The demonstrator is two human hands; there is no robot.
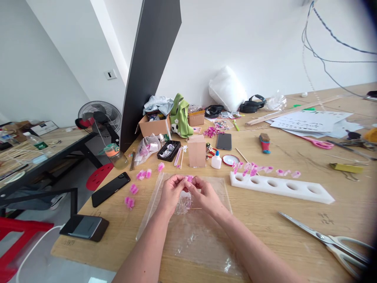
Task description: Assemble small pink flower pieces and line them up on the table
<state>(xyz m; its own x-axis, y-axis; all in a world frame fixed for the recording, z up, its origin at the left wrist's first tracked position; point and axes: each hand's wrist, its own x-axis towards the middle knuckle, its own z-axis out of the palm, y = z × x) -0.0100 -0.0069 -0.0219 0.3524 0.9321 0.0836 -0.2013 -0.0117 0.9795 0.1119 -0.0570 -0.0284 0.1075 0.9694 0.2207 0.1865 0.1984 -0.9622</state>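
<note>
My left hand and my right hand meet over a clear plastic sheet on the wooden table. Both pinch a small pink paper flower between their fingertips. A crumpled bit of clear film lies just below the hands. Loose pink flowers lie to the left, and several more lie to the right beside a white foam block with round holes.
Large scissors lie at the right front. Two black phones lie at the left edge. Behind the hands stand a small wooden box, a glue bottle, another phone, and a cardboard box. Pink scissors and papers are far right.
</note>
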